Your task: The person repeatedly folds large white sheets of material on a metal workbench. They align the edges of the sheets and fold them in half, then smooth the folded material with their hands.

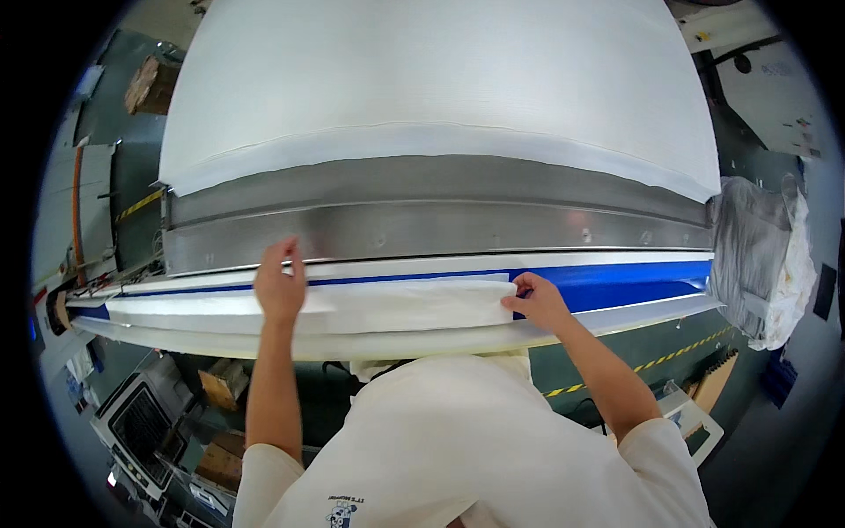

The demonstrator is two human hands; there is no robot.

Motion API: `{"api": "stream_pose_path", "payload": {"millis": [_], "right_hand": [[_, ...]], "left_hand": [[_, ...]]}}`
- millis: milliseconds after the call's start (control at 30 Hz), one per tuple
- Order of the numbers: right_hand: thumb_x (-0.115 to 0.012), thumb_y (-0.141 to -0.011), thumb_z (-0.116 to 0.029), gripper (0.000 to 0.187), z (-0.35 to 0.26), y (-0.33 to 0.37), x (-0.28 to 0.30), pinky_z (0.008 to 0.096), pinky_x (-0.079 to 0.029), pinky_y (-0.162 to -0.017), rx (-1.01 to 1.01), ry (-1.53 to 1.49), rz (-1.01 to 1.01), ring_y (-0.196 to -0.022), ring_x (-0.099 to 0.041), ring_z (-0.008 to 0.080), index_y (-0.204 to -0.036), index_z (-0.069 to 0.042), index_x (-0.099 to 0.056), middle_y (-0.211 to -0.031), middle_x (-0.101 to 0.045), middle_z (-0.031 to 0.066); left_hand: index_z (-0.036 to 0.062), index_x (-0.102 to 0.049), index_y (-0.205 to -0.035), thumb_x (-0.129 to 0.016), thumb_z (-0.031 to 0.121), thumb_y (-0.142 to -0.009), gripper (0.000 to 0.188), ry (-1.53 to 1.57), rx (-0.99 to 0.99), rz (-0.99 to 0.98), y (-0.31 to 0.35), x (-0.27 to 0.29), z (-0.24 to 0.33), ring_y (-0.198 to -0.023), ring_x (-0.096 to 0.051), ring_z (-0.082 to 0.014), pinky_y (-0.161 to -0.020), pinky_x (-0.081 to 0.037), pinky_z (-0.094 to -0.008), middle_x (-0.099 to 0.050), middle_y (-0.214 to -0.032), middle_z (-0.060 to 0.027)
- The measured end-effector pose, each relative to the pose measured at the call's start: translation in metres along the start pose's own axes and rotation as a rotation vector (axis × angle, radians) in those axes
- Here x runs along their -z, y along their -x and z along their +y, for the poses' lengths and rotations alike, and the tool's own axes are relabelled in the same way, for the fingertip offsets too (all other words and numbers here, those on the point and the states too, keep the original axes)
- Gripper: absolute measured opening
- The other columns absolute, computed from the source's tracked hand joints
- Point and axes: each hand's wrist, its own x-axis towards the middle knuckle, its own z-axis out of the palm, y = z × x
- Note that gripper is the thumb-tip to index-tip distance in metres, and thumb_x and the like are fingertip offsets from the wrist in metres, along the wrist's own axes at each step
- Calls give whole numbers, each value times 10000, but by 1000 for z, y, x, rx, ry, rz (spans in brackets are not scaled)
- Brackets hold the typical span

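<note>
A long white fabric strip (405, 304) lies across a blue surface on the long bar in front of me. My right hand (539, 304) pinches its right end between thumb and fingers, beside the uncovered part of the blue surface (607, 286). My left hand (281, 286) is over the left part of the strip, its loosely bent fingers reaching up to the grey metal panel (422, 231). Nothing shows in the left fingers, and I cannot tell whether their tips touch the metal. Farther off, a broad white sheet (440, 79) covers the surface behind the panel.
A plastic-wrapped bundle (761, 260) stands at the bar's right end. Cardboard boxes (152, 85) are at the far left, with a grey machine (145, 422) at the lower left. Yellow-black tape (651, 363) marks the floor at the right, near a white frame (695, 427).
</note>
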Motion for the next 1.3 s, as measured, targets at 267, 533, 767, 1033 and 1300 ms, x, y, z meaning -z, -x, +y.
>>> {"api": "stream_pose_path", "payload": {"millis": [267,533,767,1033,1300], "right_hand": [[-719,-767,-238,286,-84,21,-66,352,-490,-640,400,165,-208,-697,-612,232,-961,-72,-590,-821,-620,90],[-737,-772,-178,266,-128,12,-71,322,-500,-671,578,130,-388,-732,-621,160,-996,-85,-627,-873,-645,56],[-341,-983,-539,623,-153,-53,-135,331,-409,-998,19,-773,-878,-1144,-554,189,-1241,-14,-555,-1230,-591,94],[-319,-935,-651,734,-126,-51,-148,339,-400,-993,-202,-744,-949,-1156,-538,172,-1251,-33,-558,-1223,-602,77],[-364,-967,-571,657,-108,-38,-118,333,-434,-945,-201,-538,-756,-1076,-577,199,-1211,6,-561,-1191,-608,112]], "left_hand": [[135,-503,-1313,-739,139,-698,659,394,-367,-743,33,18,94,-1240,-450,-296,-1024,-364,-419,-491,-1345,-115],[113,-642,-976,-716,164,-728,264,109,-390,-939,48,18,76,-916,-615,-246,-885,-433,-379,-660,-903,-68],[94,-642,-960,-695,153,-744,230,184,-441,-875,48,25,88,-961,-606,-283,-863,-453,-388,-659,-960,-80],[113,-624,-1078,-693,176,-775,316,249,-216,-925,45,31,108,-1048,-565,-322,-913,-450,-409,-633,-1086,-100],[64,-639,-1063,-635,167,-869,220,221,144,-298,21,57,33,-980,-624,-293,-848,-494,-361,-660,-1055,-111]]}}
